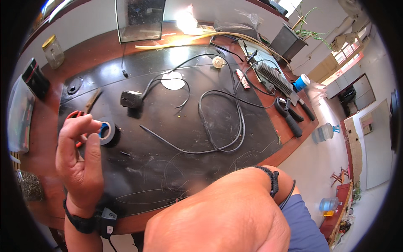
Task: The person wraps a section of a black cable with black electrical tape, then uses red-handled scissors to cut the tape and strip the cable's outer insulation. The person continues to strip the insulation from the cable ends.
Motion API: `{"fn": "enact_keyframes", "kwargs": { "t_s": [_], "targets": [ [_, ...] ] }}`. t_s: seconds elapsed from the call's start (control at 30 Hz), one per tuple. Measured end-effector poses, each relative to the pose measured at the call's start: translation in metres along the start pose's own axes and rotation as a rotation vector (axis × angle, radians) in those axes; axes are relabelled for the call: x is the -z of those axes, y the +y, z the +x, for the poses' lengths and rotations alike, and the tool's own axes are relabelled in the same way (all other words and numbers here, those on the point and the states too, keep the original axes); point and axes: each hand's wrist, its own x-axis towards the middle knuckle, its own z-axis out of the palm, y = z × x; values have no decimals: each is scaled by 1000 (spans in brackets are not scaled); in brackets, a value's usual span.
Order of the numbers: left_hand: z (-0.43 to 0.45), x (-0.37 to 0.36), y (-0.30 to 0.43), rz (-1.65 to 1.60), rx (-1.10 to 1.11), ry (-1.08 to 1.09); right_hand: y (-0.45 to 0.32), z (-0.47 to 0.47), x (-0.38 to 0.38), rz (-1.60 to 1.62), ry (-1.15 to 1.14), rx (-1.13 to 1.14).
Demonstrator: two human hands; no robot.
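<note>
My left hand [80, 157] is raised over the left part of the black desk mat [189, 132]. Its fingers are curled, with a gap between thumb and fingertips. Beside the fingertips lies a roll of black electrical tape [109, 134] with a blue and pale core. Red handles [74, 114] of a hand tool show partly behind the hand. Close to the camera, the back of my right hand [217, 217] fills the lower middle; its fingers are hidden. Before me a black power adapter [130, 99] and a looped black cable [217, 150] rest on the mat.
A lit lamp [186, 20] and glass tank [140, 22] stand at the back. A knife [306, 108], a black-handled clamp [291, 121] and a paper cup [301, 82] are right. A lidded jar [53, 52] and plastic box [21, 113] line the left.
</note>
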Motion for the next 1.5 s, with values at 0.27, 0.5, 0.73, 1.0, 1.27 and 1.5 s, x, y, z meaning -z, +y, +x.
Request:
{"fn": "enact_keyframes", "kwargs": {
  "t_s": [0.27, 0.5, 0.73, 1.0, 1.27, 1.5],
  "targets": [
    [2, 5, -2, 33, -124, -12, 6, 0, -3, 38, 13, -7],
    [2, 6, -1, 82, -175, -37, 8, 2, 0, 52, -8, -6],
    [0, 3, 0, 65, -155, -15, 6, 0, 2, 53, -13, -14],
    [2, 4, -4, 55, -195, -34, 4, 2, 6, 48, -21, -26],
    [2, 2, -2, 61, -207, -30, -1, -1, 11, 24, -10, -46],
    [2, 5, -5, 72, -194, -10, -10, 1, 22, 7, -7, -65]
  ]
}}
